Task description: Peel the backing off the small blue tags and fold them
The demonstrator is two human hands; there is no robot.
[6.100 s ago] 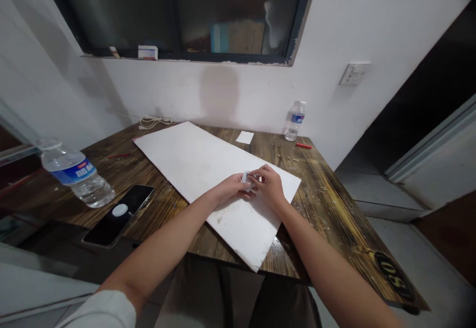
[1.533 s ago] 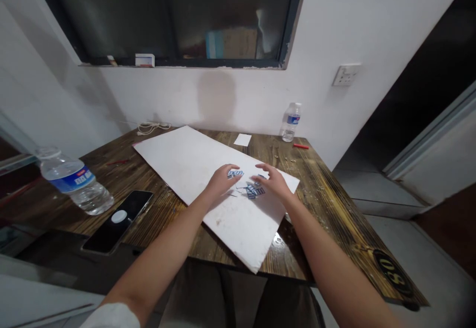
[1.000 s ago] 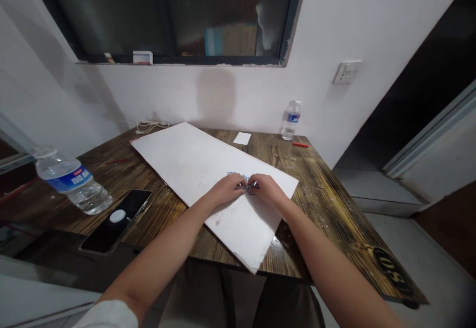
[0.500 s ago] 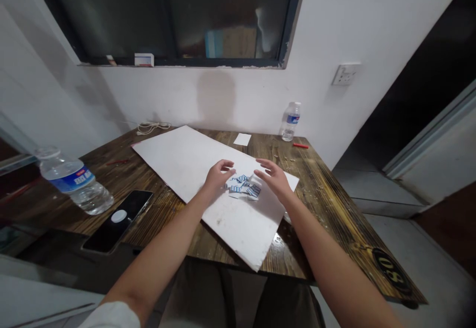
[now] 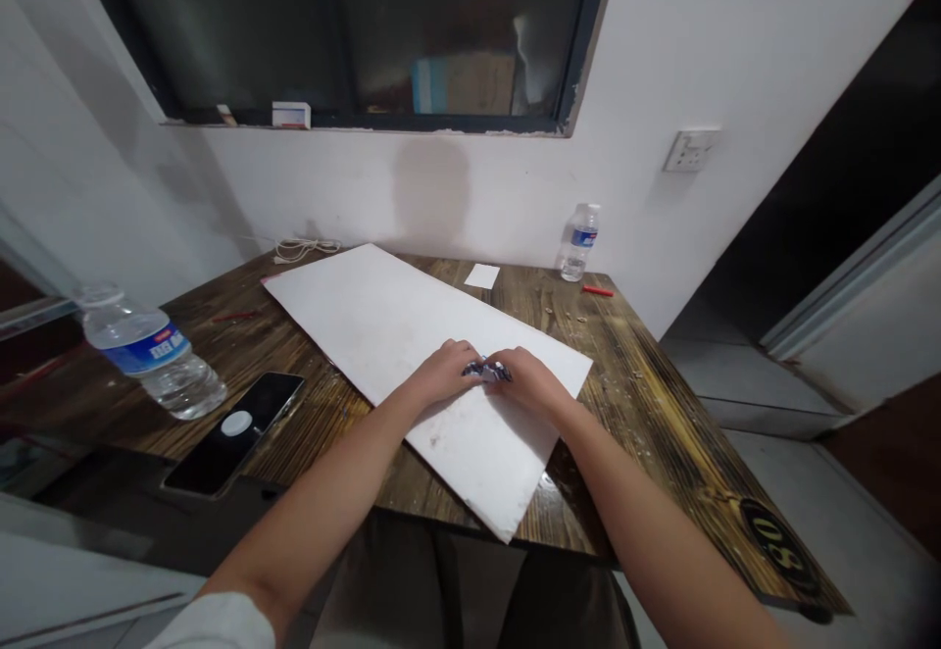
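Several small blue-and-white printed paper pieces (image 5: 486, 371) are bunched together on the white board (image 5: 353, 301), and my hands cover most of them. From the left side my left hand (image 5: 445, 373) curls its fingers around the bunch. Opposite it, my right hand (image 5: 526, 380) closes in on the same pieces, fingers bent and almost meeting the left ones. How the pieces lie beneath my palms is hidden.
A large water bottle (image 5: 151, 350) and a phone (image 5: 235, 448) with a white round cap (image 5: 236, 423) on it are at left. At the back are a white card (image 5: 482, 276), a small bottle (image 5: 579, 242), a red pen-like stick (image 5: 598, 290) and a white cable (image 5: 303, 250).
My two hands have come together and down, closing around the paper pieces. Half a second ago they were apart, fingers spread, with the pieces lying loose between them.
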